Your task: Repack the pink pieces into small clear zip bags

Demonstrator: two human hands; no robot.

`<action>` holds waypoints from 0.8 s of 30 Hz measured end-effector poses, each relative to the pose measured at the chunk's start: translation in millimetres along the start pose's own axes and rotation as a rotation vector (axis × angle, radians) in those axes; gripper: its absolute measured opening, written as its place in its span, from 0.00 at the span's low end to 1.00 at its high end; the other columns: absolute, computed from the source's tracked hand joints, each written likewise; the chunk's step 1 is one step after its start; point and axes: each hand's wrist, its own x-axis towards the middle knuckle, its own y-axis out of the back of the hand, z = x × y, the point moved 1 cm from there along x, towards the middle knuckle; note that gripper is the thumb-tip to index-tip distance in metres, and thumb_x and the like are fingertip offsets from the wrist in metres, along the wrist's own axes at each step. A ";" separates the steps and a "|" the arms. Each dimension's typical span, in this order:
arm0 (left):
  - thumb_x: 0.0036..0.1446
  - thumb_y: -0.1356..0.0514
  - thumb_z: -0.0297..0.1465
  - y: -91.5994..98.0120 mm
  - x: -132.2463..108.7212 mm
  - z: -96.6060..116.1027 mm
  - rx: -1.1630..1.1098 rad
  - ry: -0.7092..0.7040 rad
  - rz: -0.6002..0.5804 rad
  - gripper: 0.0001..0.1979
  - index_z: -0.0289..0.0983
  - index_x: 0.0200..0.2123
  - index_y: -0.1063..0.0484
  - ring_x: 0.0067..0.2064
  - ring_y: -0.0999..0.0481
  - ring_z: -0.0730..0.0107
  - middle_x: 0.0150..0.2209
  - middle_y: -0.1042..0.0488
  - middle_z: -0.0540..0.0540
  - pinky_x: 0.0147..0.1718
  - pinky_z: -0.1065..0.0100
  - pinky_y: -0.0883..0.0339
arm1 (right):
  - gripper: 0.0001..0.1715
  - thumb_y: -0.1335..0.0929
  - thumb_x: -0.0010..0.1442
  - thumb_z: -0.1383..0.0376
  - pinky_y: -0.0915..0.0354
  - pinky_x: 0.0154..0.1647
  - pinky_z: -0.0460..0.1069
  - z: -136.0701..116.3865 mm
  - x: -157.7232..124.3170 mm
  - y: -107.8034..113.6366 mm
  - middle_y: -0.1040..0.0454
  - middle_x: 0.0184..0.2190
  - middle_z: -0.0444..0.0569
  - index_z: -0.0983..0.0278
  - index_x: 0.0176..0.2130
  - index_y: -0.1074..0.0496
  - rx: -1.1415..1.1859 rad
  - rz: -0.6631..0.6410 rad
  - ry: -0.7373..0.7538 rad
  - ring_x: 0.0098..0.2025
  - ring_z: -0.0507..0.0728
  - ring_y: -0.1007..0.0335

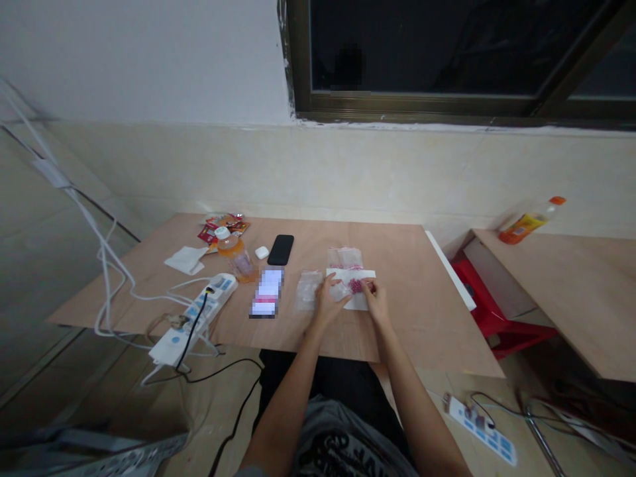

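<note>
Beneath the fingers (328, 285), a wood-grained surface (422, 298) is stretching out to both sides. Beyond them, cream tiling (397, 172) is covering the lower wall, while white plaster (149, 59) is rising above it to their left. Higher, past the fingers, a dark-framed sliding window (432, 53) is showing nearly black glass. Well to their right, a second wood-topped table (586, 285) is standing against the wall, and a red plastic stool (479, 305) is sitting partly under it. Lower than the fingers, a pale tiled floor (228, 391) is lying in dim light.

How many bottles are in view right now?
2: a white-capped bottle on the left part of the near table, and an orange-capped bottle on the right-hand table.
</note>
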 end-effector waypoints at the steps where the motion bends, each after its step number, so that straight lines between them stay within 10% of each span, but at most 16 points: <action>1: 0.40 0.30 0.28 -0.3 0.2 -1.0 -0.003 0.005 -0.002 0.38 0.44 0.55 0.40 0.50 0.28 0.56 0.45 0.26 0.44 0.56 0.47 0.42 | 0.28 0.38 0.57 0.45 0.40 0.33 0.49 -2.8 0.8 -4.6 0.24 0.29 0.51 0.65 0.37 0.27 0.051 -0.041 0.021 0.30 0.56 0.32; 8: 0.41 0.30 0.28 -1.3 1.0 -8.6 -0.043 -0.011 0.002 0.38 0.44 0.55 0.40 0.51 0.28 0.57 0.46 0.26 0.44 0.55 0.49 0.41 | 0.23 0.38 0.58 0.47 0.38 0.38 0.50 -12.4 1.9 -18.3 0.24 0.29 0.48 0.61 0.32 0.26 0.027 -0.188 0.114 0.32 0.56 0.31; 24: 0.39 0.30 0.27 -0.7 1.1 -4.3 -0.016 -0.021 0.016 0.37 0.42 0.54 0.38 0.48 0.28 0.58 0.45 0.26 0.43 0.52 0.51 0.39 | 0.19 0.38 0.58 0.55 0.50 0.40 0.50 15.0 -11.2 13.7 0.27 0.29 0.45 0.62 0.40 0.25 -0.470 0.016 0.069 0.34 0.56 0.33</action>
